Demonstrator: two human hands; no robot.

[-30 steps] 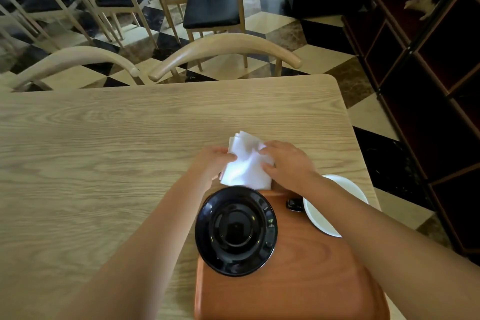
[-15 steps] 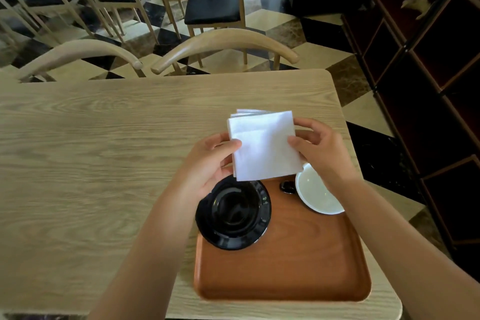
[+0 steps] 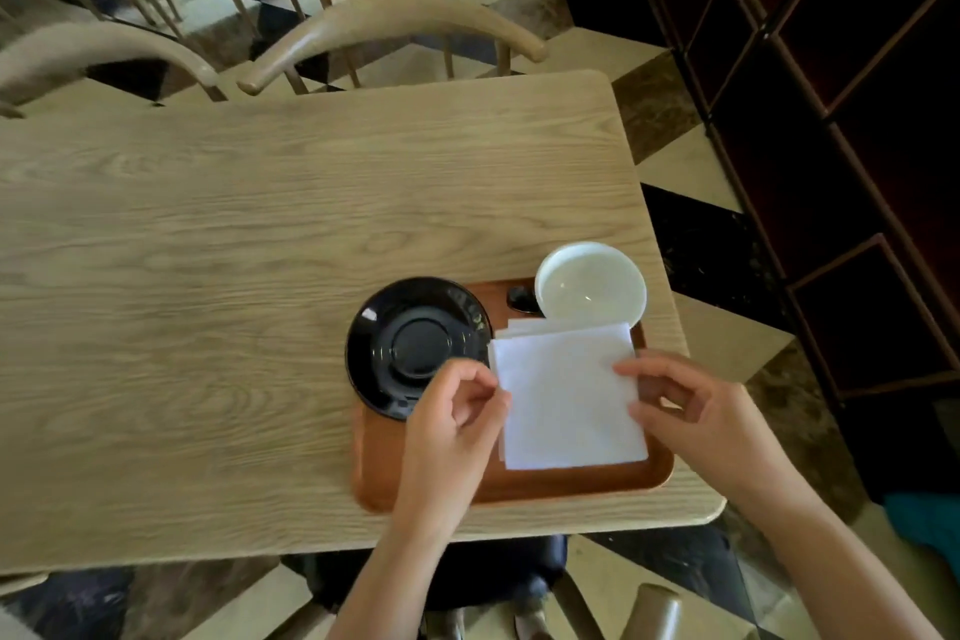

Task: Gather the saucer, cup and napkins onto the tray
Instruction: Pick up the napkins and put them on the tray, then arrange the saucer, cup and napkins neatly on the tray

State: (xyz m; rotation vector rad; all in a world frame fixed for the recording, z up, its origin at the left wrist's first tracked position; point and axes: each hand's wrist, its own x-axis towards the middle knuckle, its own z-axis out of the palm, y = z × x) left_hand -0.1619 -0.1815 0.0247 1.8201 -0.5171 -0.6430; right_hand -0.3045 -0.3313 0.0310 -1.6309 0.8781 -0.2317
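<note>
The pale wood-grain table (image 3: 218, 276) has rounded corners; at its five o'clock corner lies a smooth reddish-brown tray (image 3: 571, 483), rectangular with a shallow raised rim; a glossy black round saucer (image 3: 415, 343) sits at the tray's ten o'clock, overhanging the rim; a white round cup (image 3: 591, 282) overlaps the one o'clock corner, a small dark thing just beside it, too small to tell. A square stack of white paper napkins (image 3: 569, 400) lies on the tray's right half; the left hand (image 3: 452, 426) pinches their nine o'clock edge, the right hand (image 3: 701, 416) their three o'clock edge, fingers loosely curled.
</note>
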